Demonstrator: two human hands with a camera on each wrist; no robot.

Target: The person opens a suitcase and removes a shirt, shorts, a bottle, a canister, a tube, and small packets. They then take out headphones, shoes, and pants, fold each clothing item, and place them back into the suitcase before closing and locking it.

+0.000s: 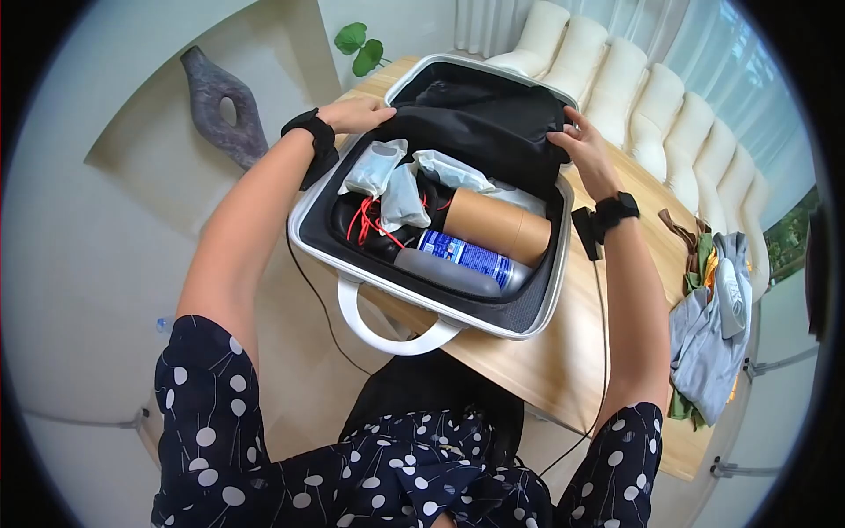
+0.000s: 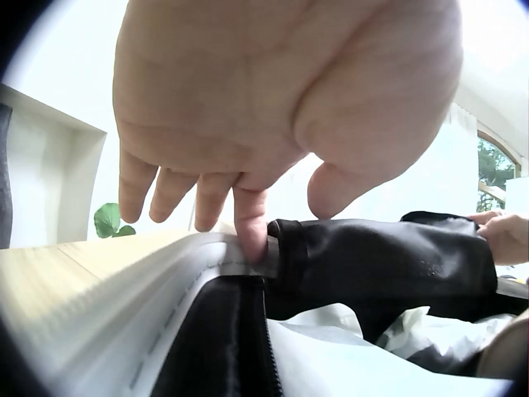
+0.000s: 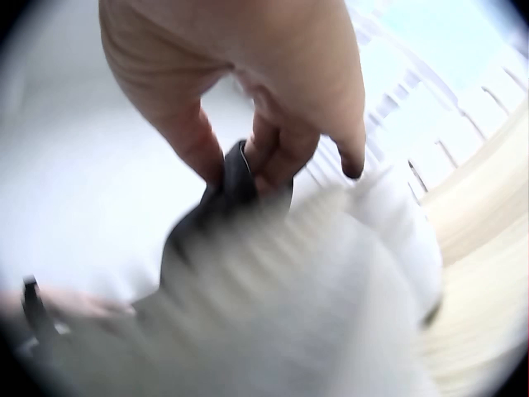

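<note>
A white hard-shell suitcase (image 1: 517,335) lies open on the table, its lid tilted back. Across the back of the packed half runs a black fabric divider (image 1: 480,132), partly folded up. At its right end my right hand (image 1: 591,157) pinches the fabric between thumb and fingers, as the right wrist view also shows. My left hand (image 2: 281,107) is at the opposite side, fingers mostly straight, the index fingertip touching the white rim by the divider's corner. Inside lie several white pouches (image 1: 376,167), a brown cardboard tube (image 1: 493,222), a blue can (image 1: 466,253), a grey oblong case (image 1: 447,273) and red cord (image 1: 363,217).
The suitcase stands on a light wooden table (image 1: 563,370), its white handle (image 1: 387,341) towards me. Folded clothes (image 1: 704,334) lie at the table's right end. A cream cushioned seat back (image 1: 647,114) runs behind. Thin black cables (image 1: 606,343) hang from both wrists.
</note>
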